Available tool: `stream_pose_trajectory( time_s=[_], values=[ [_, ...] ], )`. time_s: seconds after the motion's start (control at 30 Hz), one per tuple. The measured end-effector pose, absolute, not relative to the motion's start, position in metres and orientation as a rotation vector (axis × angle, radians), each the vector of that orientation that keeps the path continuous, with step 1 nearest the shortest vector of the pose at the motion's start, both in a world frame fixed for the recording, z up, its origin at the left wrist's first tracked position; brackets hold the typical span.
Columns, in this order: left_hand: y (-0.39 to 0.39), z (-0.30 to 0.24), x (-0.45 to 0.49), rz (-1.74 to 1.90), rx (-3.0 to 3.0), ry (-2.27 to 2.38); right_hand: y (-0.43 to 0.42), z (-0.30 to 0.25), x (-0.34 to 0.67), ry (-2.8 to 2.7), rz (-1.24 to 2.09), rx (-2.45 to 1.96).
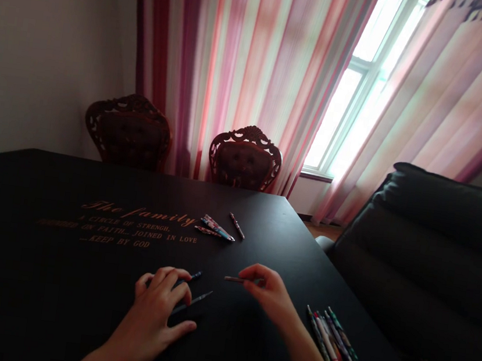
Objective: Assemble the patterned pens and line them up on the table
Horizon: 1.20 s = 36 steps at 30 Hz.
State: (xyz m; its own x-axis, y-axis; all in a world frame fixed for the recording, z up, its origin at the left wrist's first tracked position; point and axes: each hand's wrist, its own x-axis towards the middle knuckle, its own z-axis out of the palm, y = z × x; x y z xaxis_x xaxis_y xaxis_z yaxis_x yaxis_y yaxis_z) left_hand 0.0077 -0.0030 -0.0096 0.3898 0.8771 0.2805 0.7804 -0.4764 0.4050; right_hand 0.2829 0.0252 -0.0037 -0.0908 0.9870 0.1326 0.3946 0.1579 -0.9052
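Note:
My left hand point(158, 305) rests on the black table point(57, 275), fingers curled over a dark blue pen barrel point(194, 276) whose tip sticks out to the right. A thin refill point(193, 302) lies under the same hand, pointing right. My right hand point(269, 292) pinches a short pen part point(234, 279) between thumb and fingers, its end aimed left toward the barrel. The two hands are a small gap apart.
Several patterned pens point(216, 228) and a single pen point(237, 226) lie farther back on the table. A row of pens point(340, 356) lies by my right forearm near the table's right edge. A black padded chair point(429, 256) stands at right; two carved chairs point(245, 159) stand behind.

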Motion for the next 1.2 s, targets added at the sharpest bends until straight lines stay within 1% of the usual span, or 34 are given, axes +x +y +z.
stream_pose_trajectory(
  time_s=[0.23, 0.33, 0.4, 0.53, 0.6, 0.93, 1.2],
  values=[
    [-0.003, -0.01, 0.011, 0.654, 2.46, 1.415, 0.022, -0.014, 0.286, -1.939, 0.546, -1.657],
    [-0.001, -0.011, 0.012, 0.689, 2.441, 1.416, 0.022, -0.012, 0.281, -1.951, 0.492, -1.674],
    [0.002, -0.012, 0.011, 0.73, 2.388, 1.457, 0.021, -0.007, 0.276, -1.913, 0.557, -1.597],
    [0.007, -0.014, 0.006, 0.78, 2.24, 1.543, 0.014, 0.006, 0.266, -1.813, 0.824, -1.39],
    [0.008, -0.014, 0.004, 0.785, 2.201, 1.543, 0.011, 0.009, 0.262, -1.803, 0.881, -1.342],
    [0.003, -0.008, 0.007, 0.759, 2.186, 1.499, 0.008, 0.011, 0.26, -1.797, 0.804, -1.315],
    [0.0, -0.012, 0.012, 0.747, 2.216, 1.452, 0.001, 0.003, 0.238, -1.748, 0.886, -1.321]
  ],
)
